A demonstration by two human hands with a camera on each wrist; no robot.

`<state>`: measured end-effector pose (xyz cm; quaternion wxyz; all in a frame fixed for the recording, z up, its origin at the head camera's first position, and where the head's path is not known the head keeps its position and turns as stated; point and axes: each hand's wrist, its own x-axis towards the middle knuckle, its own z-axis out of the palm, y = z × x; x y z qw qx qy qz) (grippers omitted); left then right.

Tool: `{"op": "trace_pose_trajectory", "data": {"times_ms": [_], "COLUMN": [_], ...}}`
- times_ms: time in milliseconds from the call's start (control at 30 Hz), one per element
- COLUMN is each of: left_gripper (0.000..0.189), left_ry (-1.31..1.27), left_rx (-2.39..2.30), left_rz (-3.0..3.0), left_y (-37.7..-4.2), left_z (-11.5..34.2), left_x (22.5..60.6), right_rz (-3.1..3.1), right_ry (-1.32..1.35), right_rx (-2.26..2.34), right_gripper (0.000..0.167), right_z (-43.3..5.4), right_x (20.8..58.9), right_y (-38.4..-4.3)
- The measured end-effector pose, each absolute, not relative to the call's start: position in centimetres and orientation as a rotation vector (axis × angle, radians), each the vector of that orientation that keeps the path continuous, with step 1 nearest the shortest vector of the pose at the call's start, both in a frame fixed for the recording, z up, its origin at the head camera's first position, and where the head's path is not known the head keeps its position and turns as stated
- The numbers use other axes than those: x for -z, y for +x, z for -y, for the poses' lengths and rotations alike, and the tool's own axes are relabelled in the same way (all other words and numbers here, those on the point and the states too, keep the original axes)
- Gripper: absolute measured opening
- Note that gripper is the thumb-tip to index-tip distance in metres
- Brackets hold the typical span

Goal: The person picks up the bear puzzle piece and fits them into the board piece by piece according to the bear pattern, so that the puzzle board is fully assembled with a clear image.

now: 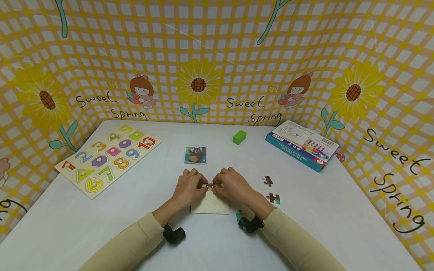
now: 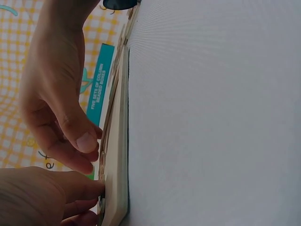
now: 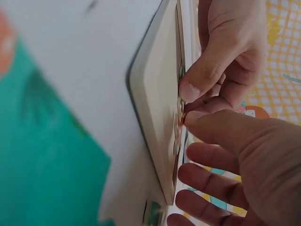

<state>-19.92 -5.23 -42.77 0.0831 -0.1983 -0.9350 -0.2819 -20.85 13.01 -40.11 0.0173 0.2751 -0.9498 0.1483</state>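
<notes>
A small puzzle piece [image 1: 210, 186] with a brown animal face lies at the upper part of a pale wooden board [image 1: 210, 205]. My left hand [image 1: 190, 187] pinches the left side of the pieces there, thumb and fingertips at the board's surface. From the other side my right hand [image 1: 234, 184] holds the same spot between thumb and index finger; its other fingers fan out in the right wrist view. Fingers partly hide the pieces. Beyond the hands lies a square bear picture card [image 1: 195, 155].
Loose puzzle pieces lie right of the board: one brown and white [image 1: 267, 180], one brown and green [image 1: 273, 198], one green [image 1: 241, 215] by the right wrist. A number board [image 1: 112, 158] is at left, a green block [image 1: 239, 137] and a boxed bead set [image 1: 301, 145] farther back.
</notes>
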Motion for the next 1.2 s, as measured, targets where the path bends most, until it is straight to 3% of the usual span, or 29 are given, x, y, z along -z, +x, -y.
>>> {"op": "trace_pose_trajectory", "data": {"times_ms": [567, 1200], "left_gripper": [0.011, 0.012], "left_ry": [-0.593, -0.590], "left_rx": [0.940, 0.946], "left_rz": [2.793, 2.798], "left_y": [-20.1, -20.2], "left_z": [5.4, 5.4], "left_x": [42.9, 43.0], "right_rz": [2.940, 3.032], "right_ry": [0.815, 0.521], "right_rx": [-0.575, -0.700], "right_gripper": [0.030, 0.030], "right_z": [-17.6, -26.2], "right_x": [38.5, 39.0], "right_y": [-20.9, -21.5]}}
